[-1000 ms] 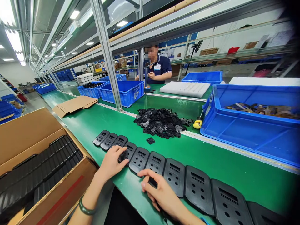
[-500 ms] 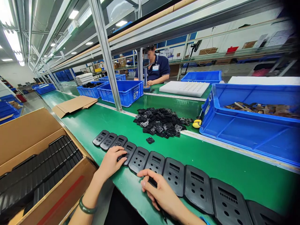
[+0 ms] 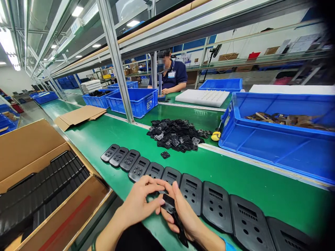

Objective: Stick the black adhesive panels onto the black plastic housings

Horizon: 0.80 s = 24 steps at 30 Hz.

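A row of black plastic panels runs diagonally along the green table. Each shows a slot and round holes; the four at the far left have buttons in the holes. My right hand is wrapped round small black parts, a strip of them hanging below the palm. With its thumb and fingertips, my left hand touches the top end of these parts; whether it pinches one is hidden. Behind the row lies a pile of flat black pieces, with one loose piece in front.
An open carton of black panels stands at left, cardboard sheets behind it. Blue bins stand at the right and back. A yellow tool lies by the right bin. A person sits opposite, beyond a metal post.
My left hand has left the fourth panel from the left and moved right to meet my right hand. That panel's buttons now show. My right hand has turned palm up, revealing the black parts.
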### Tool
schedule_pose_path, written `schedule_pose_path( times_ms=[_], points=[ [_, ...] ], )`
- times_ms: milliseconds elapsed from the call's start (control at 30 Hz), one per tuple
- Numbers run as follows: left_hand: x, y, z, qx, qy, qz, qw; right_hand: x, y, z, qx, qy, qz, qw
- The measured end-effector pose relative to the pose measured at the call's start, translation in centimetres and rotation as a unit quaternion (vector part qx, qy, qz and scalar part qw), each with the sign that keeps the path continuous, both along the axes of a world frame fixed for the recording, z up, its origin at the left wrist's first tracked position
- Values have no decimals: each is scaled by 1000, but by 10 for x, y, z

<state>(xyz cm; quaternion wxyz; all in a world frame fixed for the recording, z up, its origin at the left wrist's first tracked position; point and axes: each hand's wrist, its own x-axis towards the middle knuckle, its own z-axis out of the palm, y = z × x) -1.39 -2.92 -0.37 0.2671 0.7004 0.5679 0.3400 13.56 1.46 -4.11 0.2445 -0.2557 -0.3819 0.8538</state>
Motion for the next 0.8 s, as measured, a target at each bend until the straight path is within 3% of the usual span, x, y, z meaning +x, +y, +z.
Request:
schedule_pose_path(
  times_ms=[133,267,367,600,800],
  points=[
    [8,4,-3,-33,-61,33,997,0,-2,-3,16,-28,-4,999],
    [-9,20,-5,-1,-62,170,984,1,-1,-4,21,-5,9,1000],
    [-21,29,-11,0,-44,222,974,0,-1,-5,31,-13,28,999],
    [-26,28,-27,-56,-87,204,973,-1,-2,-5,36,-23,54,998],
    [-24,30,-27,-88,-83,177,977,-1,-2,-3,41,-30,56,997]
  ],
)
